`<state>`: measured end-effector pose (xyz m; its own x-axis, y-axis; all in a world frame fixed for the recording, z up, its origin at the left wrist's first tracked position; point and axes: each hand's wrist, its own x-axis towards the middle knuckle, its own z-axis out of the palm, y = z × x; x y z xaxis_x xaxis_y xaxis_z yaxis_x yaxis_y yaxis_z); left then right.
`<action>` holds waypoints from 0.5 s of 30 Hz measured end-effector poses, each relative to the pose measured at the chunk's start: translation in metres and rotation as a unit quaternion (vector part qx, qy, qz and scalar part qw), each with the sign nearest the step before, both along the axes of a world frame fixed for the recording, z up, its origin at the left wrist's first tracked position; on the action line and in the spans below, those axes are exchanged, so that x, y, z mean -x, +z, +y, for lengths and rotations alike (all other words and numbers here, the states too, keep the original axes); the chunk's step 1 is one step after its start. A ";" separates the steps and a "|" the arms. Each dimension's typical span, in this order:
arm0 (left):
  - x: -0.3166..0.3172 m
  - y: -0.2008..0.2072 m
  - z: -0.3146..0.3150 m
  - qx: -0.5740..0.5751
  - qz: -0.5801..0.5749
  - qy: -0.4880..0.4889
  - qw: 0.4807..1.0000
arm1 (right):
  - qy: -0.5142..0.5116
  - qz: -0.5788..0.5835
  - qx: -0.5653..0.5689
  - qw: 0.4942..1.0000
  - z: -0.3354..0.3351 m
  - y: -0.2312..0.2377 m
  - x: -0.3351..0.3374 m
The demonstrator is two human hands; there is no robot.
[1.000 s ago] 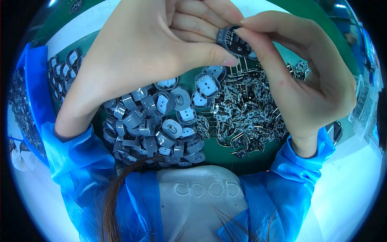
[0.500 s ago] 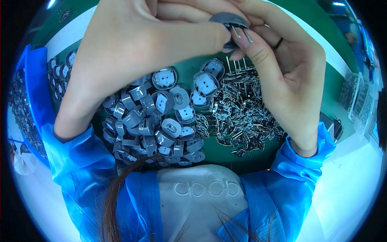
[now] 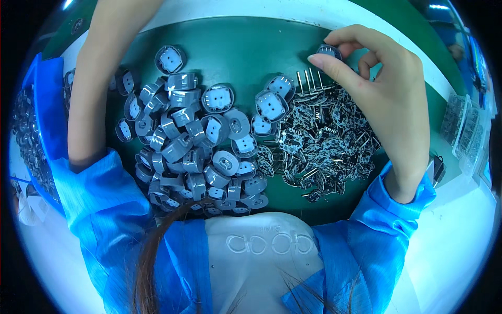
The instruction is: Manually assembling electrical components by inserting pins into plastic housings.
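Note:
Between the thumb and index finger of my right hand point(image 3: 384, 73) is a small grey plastic housing point(image 3: 329, 51), partly hidden by the fingers. It is held above the green surface, just beyond a heap of small circuit boards with metal pins point(image 3: 324, 141). My left forearm point(image 3: 89, 110) reaches up past the upper edge, so the hand itself is out of sight. To the right of that forearm lies a pile of grey rounded housings point(image 3: 183, 146), some showing pale inner faces. A few more housings point(image 3: 271, 106) rest beside the circuit boards.
A blue bin point(image 3: 47, 104) full of small parts stands at the left. Clear plastic trays point(image 3: 463, 125) sit at the far right, near a small black object point(image 3: 438, 168). A white strip point(image 3: 251, 14) borders the green work surface point(image 3: 246, 47) at the far side.
My hands have parted. The left has gone up and out of the picture, while the right has shifted right and slightly down, keeping a grey housing in its fingers.

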<state>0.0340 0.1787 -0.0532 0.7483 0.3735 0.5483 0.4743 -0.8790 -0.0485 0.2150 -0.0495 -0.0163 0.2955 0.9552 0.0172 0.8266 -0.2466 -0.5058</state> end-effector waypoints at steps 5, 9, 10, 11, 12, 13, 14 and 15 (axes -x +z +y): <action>-0.009 0.008 -0.059 0.405 0.070 -0.374 0.831 | -0.011 0.067 -0.015 0.998 0.005 -0.005 -0.007; -0.005 0.036 -0.086 0.392 0.163 -0.345 0.837 | -0.005 -0.047 -0.002 0.999 -0.007 0.030 -0.013; -0.002 0.033 -0.082 0.406 0.164 -0.339 0.833 | 0.048 -0.005 0.003 0.999 -0.009 0.030 -0.010; 0.001 0.032 -0.080 0.419 0.165 -0.334 0.828 | 0.100 0.035 0.008 0.994 -0.009 0.032 -0.007; 0.003 0.033 -0.081 0.420 0.165 -0.329 0.830 | 0.126 0.068 0.015 0.990 -0.009 0.033 -0.001; 0.003 0.034 -0.081 0.430 0.156 -0.300 0.837 | 0.123 0.067 0.016 0.990 -0.008 0.029 0.003; 0.002 0.034 -0.081 0.441 0.147 -0.269 0.844 | 0.141 0.045 0.009 0.989 -0.009 0.020 0.008; 0.001 0.033 -0.080 0.441 0.147 -0.271 0.843 | 0.159 0.023 0.001 0.987 -0.009 0.013 0.011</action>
<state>0.0333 0.0986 -0.0199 0.9952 0.0983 -0.0032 0.0731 -0.7180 0.6922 0.2036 -0.0584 -0.0030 -0.0196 0.9998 0.0082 0.8384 0.0209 -0.5446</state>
